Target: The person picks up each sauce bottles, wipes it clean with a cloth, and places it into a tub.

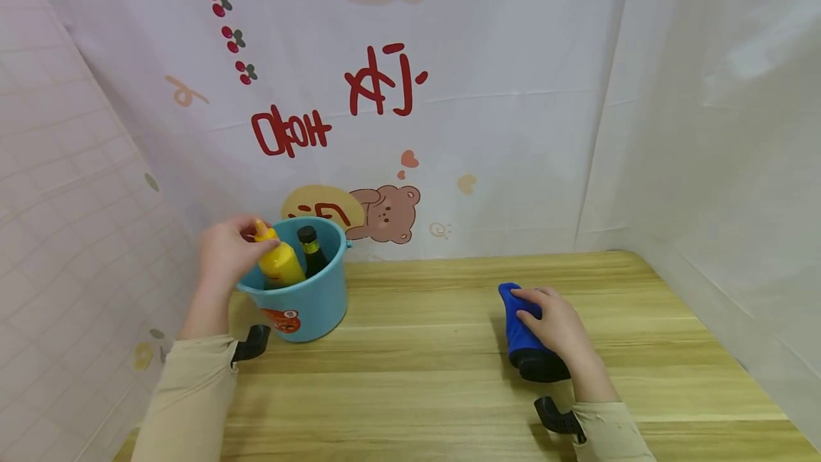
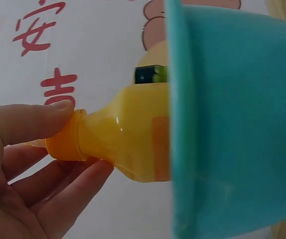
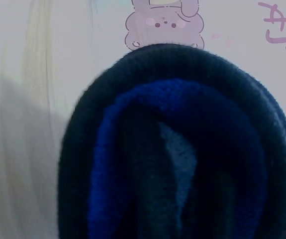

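Observation:
My left hand (image 1: 232, 252) pinches a yellow squeeze bottle (image 1: 282, 266) by its orange-yellow cap (image 2: 65, 137), thumb on one side and fingers on the other. The bottle's lower part is inside a light blue bucket (image 1: 321, 309), leaning, its base hidden by the bucket wall. Beside it in the bucket, a dark bottle (image 1: 313, 252) with a black cap shows its neck. At the right, my right hand (image 1: 556, 323) grips a blue cloth item (image 1: 518, 326) with a thick black rim. The right wrist view looks into its rimmed opening (image 3: 177, 94), with folded dark material inside; its exact kind is unclear.
A wooden table (image 1: 410, 391) carries the bucket. A white printed sheet (image 1: 513, 127) hangs behind it, with more sheeting at both sides. The bucket stands at the table's left, near the back sheet.

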The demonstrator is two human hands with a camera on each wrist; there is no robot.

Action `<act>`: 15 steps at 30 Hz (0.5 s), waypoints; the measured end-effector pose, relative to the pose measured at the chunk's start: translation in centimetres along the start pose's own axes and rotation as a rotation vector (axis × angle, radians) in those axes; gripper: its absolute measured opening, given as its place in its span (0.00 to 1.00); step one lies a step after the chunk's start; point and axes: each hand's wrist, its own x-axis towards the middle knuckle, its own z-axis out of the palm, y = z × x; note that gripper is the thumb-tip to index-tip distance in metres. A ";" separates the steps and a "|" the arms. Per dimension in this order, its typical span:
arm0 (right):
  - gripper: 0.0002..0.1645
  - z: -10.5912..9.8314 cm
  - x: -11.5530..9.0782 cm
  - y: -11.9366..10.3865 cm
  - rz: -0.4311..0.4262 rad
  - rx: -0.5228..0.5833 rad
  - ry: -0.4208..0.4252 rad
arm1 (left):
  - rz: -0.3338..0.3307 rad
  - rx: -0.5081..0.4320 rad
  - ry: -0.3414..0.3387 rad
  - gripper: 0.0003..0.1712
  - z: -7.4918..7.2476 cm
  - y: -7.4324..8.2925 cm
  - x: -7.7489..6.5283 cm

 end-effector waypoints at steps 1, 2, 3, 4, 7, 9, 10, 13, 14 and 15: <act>0.22 0.0 0.0 0.0 -0.001 -0.001 0.001 | 0.006 0.010 -0.003 0.17 0.2 -0.2 0.0; 0.22 0.0 0.0 0.0 -0.003 -0.001 0.001 | 0.011 0.016 -0.007 0.16 0.4 -0.5 0.0; 0.22 0.0 0.0 0.0 -0.004 -0.002 0.001 | 0.014 0.025 -0.011 0.16 0.6 -0.7 -0.1; 0.22 0.0 0.0 0.0 -0.004 -0.002 0.001 | 0.018 0.033 -0.016 0.16 0.8 -0.8 -0.1; 0.22 0.1 0.0 0.1 -0.002 -0.004 0.001 | 0.027 0.056 -0.032 0.15 1.2 -1.3 -0.2; 0.22 0.2 0.0 0.1 -0.001 -0.005 0.000 | 0.034 0.071 -0.044 0.15 1.4 -1.5 -0.2; 0.22 0.2 0.0 0.1 0.000 -0.005 0.000 | 0.036 0.075 -0.052 0.14 1.5 -1.6 -0.2; 0.22 0.2 0.0 0.0 -0.001 -0.001 0.000 | 0.030 0.088 -0.083 0.14 1.8 -2.0 -0.1; 0.22 0.2 0.0 0.0 -0.002 0.000 -0.001 | 0.024 0.084 -0.099 0.13 1.9 -2.0 -0.1; 0.22 0.2 -0.1 0.0 -0.003 0.000 -0.001 | 0.018 0.087 -0.115 0.13 2.0 -2.1 -0.1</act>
